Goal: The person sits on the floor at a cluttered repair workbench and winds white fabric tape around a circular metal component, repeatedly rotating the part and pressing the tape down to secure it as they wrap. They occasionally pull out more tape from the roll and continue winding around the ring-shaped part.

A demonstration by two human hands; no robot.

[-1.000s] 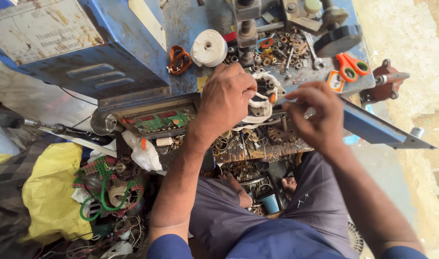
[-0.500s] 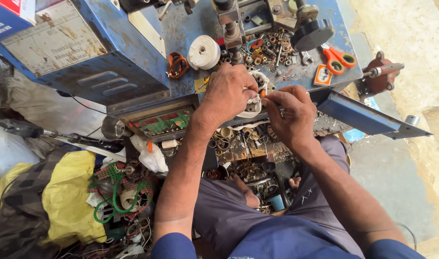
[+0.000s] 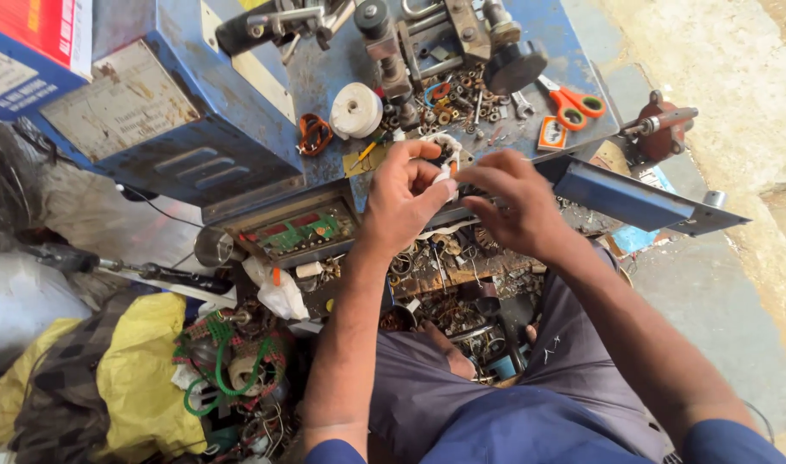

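Note:
My left hand [image 3: 403,199] and my right hand [image 3: 511,203] meet over the front edge of a worn blue machine table [image 3: 324,77]. Between their fingertips I pinch a small white piece [image 3: 445,174], possibly tape or a strip wrapped on a small part. Just behind the fingers lies a small coil-like part with white wrapping [image 3: 446,144]. A white tape roll [image 3: 356,111] sits to the left of the hands, an orange wire bundle [image 3: 314,134] beside it. Orange-handled scissors [image 3: 569,100] lie to the right.
A blue metal box [image 3: 165,129] stands at the left. Below the table edge an open tray [image 3: 449,266] holds several metal scraps, rings and wires. A green circuit board [image 3: 298,232] shows under the table. Yellow cloth [image 3: 140,378] and green wire [image 3: 225,378] lie at the lower left. Concrete floor at right.
Both hands have risen and drawn together; the left hand left the table's parts and now pinches the white piece with the right. The view shifted slightly.

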